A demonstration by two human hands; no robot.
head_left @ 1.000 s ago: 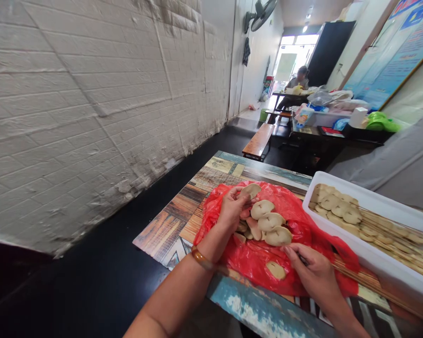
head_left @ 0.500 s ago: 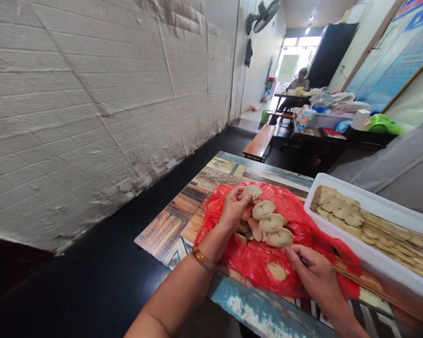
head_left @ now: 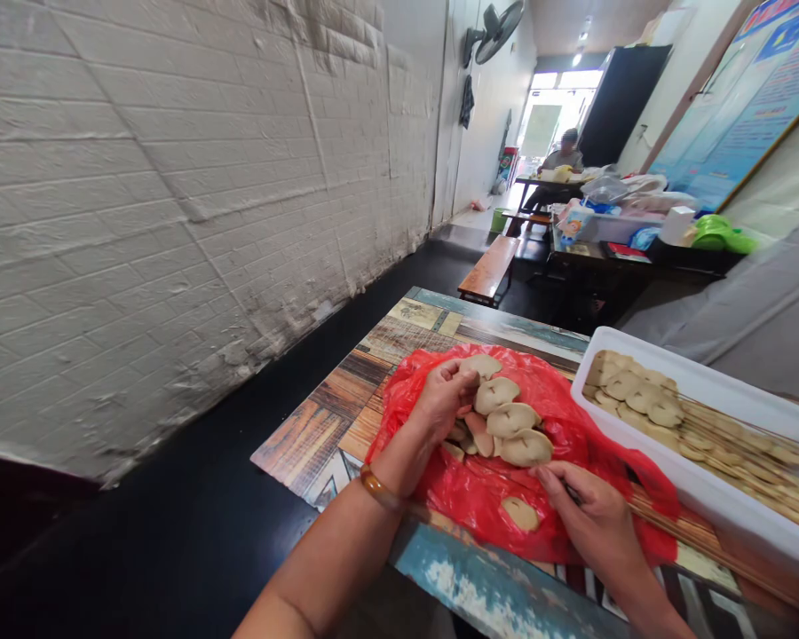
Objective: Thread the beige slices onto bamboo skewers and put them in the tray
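At left, a patterned table (head_left: 373,355) was overlaid by a red plastic bag (head_left: 453,493). A pale slice (head_left: 483,365) was pinched between the fingertips of the left hand (head_left: 445,398). Between the parted hands, a skewered row of slices (head_left: 514,417) was suspended over the bag (a loose slice (head_left: 520,513) was seen below it); its lower end was clasped by the right hand (head_left: 587,503), the grip partly hidden. At far right, more slices (head_left: 643,390) were contained in a white tub (head_left: 706,382).
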